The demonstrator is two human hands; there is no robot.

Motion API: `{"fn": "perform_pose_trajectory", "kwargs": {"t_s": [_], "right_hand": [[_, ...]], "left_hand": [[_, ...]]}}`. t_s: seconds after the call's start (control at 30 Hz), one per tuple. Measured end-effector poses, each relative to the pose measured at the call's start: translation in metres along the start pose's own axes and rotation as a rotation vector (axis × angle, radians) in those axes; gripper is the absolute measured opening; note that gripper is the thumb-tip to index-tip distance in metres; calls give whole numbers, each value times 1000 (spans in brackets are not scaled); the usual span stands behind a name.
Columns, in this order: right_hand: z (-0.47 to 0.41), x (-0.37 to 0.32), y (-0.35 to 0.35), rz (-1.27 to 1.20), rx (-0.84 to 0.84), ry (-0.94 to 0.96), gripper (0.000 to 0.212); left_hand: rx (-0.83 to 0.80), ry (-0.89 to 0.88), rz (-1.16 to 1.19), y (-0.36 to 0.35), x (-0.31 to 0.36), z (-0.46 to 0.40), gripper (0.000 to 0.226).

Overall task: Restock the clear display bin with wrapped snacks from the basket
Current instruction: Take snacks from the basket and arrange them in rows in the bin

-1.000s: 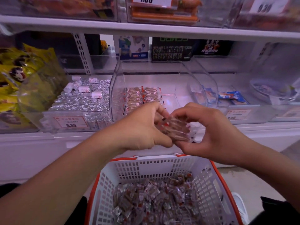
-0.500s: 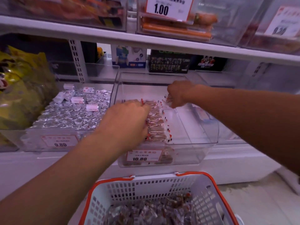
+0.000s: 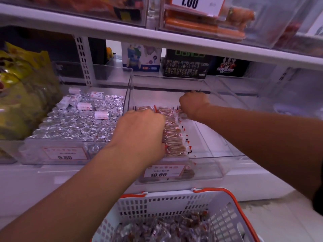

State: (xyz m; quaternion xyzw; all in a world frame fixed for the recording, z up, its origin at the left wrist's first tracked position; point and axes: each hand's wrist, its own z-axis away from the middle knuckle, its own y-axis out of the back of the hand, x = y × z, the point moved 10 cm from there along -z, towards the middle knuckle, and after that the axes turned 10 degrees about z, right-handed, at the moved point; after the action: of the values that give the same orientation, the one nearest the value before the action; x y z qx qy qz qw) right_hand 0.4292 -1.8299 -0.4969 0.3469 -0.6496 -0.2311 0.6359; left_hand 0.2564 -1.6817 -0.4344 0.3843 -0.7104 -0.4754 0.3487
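Inside the bin (image 3: 218,154), snacks (image 3: 173,135) are gripped by both curled hands, left (image 3: 141,130) and right (image 3: 193,105); a careless release would likely scatter the rows.

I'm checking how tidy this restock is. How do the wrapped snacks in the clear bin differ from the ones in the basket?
The snacks in the clear display bin lie in neat side-by-side rows; those in the basket are a loose jumbled heap. The bin's rows fill only its left part, leaving bare floor on the right; the basket's heap covers its visible bottom. Both look like the same brown snack in clear wrappers with red marks.
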Motion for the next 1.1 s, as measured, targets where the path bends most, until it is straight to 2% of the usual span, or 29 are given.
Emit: {"fn": "perform_pose_trajectory", "kwargs": {"t_s": [0.23, 0.43, 0.6, 0.8, 0.9, 1.0, 1.07, 1.1], "right_hand": [[7, 3, 5, 125, -1, 11, 24], [11, 0, -5, 112, -56, 67, 23], [11, 2, -1, 30, -68, 35, 24], [18, 13, 22, 1, -75, 47, 36], [38, 13, 43, -51, -68, 58, 29], [76, 21, 78, -203, 90, 10, 18], [121, 36, 99, -405, 331, -54, 18], [154, 44, 108, -534, 520, -96, 14]], "left_hand": [[-2, 26, 0, 0, -6, 0, 28], [17, 6, -4, -1, -6, 0, 27], [52, -16, -20, -2, -4, -2, 28], [90, -72, 65, 0, 0, -1, 26], [114, -132, 108, 7, 8, 2, 21], [211, -230, 226, 26, 18, 15, 17], [400, -393, 274, 46, 33, 38, 19], [502, -484, 290, 52, 40, 54, 23]]}}
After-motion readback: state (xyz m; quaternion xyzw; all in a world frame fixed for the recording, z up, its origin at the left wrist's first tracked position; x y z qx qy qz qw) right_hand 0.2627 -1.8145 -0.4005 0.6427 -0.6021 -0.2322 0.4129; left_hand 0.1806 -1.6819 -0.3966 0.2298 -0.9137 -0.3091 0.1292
